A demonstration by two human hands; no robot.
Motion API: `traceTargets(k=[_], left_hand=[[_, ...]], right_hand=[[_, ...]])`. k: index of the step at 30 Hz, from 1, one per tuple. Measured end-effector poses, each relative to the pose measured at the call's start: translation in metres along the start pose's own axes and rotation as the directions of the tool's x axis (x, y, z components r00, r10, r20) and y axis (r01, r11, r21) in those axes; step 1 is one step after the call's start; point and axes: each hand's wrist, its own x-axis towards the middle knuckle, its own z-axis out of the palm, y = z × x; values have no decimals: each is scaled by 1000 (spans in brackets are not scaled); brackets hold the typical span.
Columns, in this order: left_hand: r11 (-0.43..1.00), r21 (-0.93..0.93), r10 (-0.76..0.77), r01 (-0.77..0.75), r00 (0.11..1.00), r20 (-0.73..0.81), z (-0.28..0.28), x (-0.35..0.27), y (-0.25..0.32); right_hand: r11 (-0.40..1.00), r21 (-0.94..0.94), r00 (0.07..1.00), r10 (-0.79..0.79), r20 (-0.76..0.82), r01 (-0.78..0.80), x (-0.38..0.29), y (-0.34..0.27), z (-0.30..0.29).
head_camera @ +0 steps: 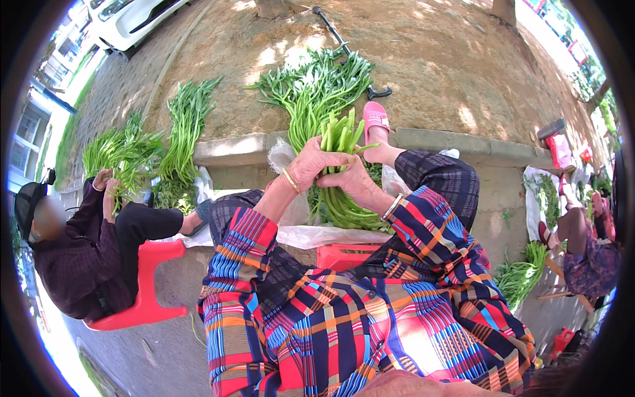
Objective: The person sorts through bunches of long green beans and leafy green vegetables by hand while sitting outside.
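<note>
Both hands are closed around a thick bunch of long-stemmed leafy greens [342, 208], which look like water spinach. My left hand [312, 161] wraps the bunch from the left, below the stem ends that point away from me. My right hand [354, 183] grips it from the right, its thumb across the stems. Lower down, the stems bend towards my lap; their far ends are partly hidden. Just beyond my hands, a large heap of the same greens [317, 84] lies over the kerb onto bare soil, leaves outward. White plastic sheeting [317, 235] lies beneath the bunch.
A concrete kerb [446, 141] crosses in front of me. Past it lies a black walking stick [333, 29]. My foot wears a pink clog [375, 116]. At left, a person [79, 268] on a red plastic stool [149, 293] handles greens; another person [590, 263] sits at right.
</note>
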Motion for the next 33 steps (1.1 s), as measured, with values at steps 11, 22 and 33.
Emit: traceTargets(k=[11,22,33], left_hand=[[996,80,47,-43,997,-56,-3,-16,8],[999,-3,34,-36,975,-219,2,-22,13],[984,160,109,-76,971,-212,-2,-28,14]], right_hand=[[989,145,998,-23,52,15,-9,-11,16],[748,660,995,98,-6,-70,-13,-2,20],[844,534,997,78,-30,-50,-15,-3,3]])
